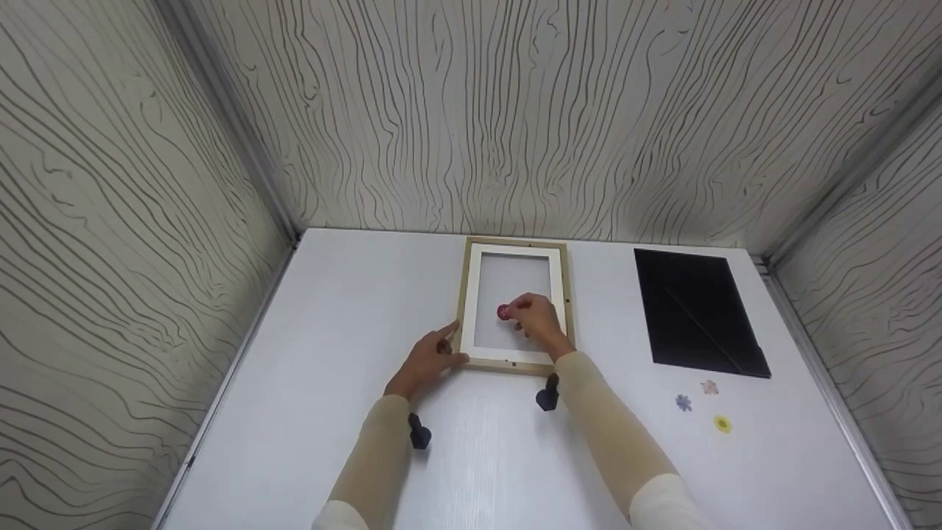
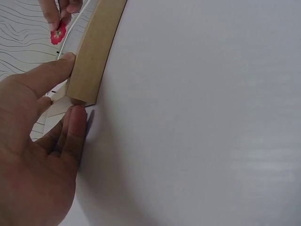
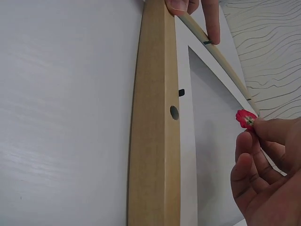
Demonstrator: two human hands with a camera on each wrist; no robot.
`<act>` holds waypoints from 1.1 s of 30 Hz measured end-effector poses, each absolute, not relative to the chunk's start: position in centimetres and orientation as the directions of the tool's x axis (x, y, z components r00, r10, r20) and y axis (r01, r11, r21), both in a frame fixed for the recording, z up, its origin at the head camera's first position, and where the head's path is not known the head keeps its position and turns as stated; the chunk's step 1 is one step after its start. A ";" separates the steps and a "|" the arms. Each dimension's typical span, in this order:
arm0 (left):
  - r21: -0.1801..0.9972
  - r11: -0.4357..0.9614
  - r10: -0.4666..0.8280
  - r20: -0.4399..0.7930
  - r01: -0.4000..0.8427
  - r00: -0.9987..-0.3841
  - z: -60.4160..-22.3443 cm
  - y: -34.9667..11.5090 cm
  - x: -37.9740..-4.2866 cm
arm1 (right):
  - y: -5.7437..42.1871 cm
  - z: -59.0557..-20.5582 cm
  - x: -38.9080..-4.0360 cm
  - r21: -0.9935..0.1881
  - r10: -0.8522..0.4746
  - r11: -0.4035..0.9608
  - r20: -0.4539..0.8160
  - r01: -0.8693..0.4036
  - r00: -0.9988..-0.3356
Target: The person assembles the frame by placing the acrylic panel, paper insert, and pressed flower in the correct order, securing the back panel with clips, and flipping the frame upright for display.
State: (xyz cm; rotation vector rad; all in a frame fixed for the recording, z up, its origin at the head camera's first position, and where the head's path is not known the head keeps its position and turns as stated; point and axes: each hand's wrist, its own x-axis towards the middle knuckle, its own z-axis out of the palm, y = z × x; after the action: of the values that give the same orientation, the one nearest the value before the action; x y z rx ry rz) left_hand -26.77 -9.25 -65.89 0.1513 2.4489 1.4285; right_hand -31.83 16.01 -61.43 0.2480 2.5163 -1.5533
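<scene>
Flower [image 1: 503,312], flat and red, is being pinched by the right hand [image 1: 538,319]; left hand [image 1: 424,364] is gripping the wooden picture frame [image 3: 153,127] at seven o'clock, probably steadying it.

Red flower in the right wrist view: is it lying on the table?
No, the right hand pinches the red flower above the wooden picture frame.

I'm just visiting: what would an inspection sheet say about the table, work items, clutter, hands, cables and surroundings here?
Surface: white table.
Job's things: wooden frame, lying flat; red flower above its opening; yellow flower, purple flower, pale pink flower and black panel to the right.
Clutter: nothing seen.
Hands: left hand holds the frame's near left corner; right hand pinches the red flower.
Cables: nothing seen.
Surroundings: pale walls with dark wavy lines.
</scene>
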 end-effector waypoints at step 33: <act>0.881 0.472 0.258 -0.174 -0.034 -0.950 -66.1 -9.4 -26.6 | 17.9 -61.4 -31.2 -0.833 0.048 0.538 -0.123 0.129 -0.991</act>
State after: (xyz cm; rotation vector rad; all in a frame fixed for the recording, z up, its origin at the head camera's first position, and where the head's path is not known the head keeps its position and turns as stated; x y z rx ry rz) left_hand -26.59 -9.45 -66.12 0.1913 2.4392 1.4701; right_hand -31.22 17.89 -61.42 0.1546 2.6796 -1.4623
